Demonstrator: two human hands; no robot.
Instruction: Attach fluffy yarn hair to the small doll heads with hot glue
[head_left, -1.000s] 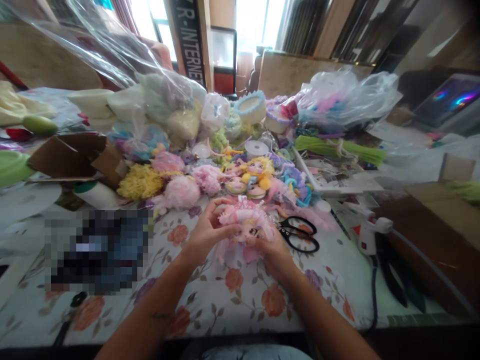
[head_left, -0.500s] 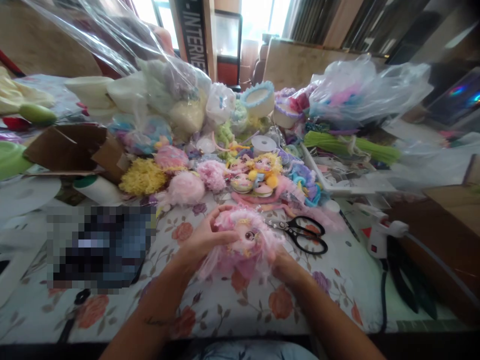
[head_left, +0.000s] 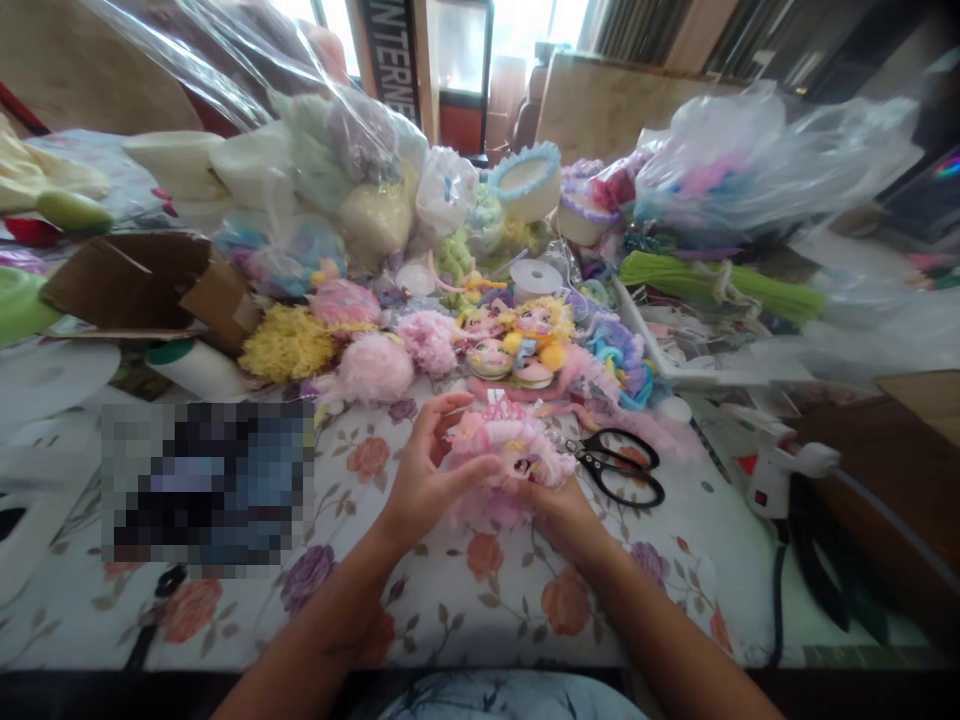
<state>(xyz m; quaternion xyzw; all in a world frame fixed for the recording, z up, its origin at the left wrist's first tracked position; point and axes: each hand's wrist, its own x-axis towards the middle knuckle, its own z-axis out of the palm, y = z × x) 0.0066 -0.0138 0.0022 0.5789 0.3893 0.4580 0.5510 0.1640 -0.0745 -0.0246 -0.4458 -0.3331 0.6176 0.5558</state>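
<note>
Between my hands is a fluffy pink doll point(head_left: 506, 445), with pink hair and a painted face tilted up toward me. My left hand point(head_left: 439, 465) curves around its left side, the thumb lying on the front by the face and the fingers behind the hair. From the lower right, my right hand point(head_left: 559, 510) grips it below the face, thumb on top; its other fingers are hidden underneath. Black-handled scissors point(head_left: 619, 465) lie partly open on the flowered tablecloth point(head_left: 337, 600), just right of the doll, their tips close to its hair.
Behind the doll sit pink yarn point(head_left: 427, 340), a yellow yarn bundle point(head_left: 289, 343), doll faces point(head_left: 536, 318) and a ribbon spool point(head_left: 534, 278). A glue gun point(head_left: 776, 465) stands at right, near a white tray point(head_left: 697, 375). At left are an open cardboard box point(head_left: 142, 290) and a thread cone point(head_left: 199, 370).
The doll has tipped back, showing more of its top and less of its face. My right hand has come up and inward beneath the face; my left hand's fingers have lifted slightly.
</note>
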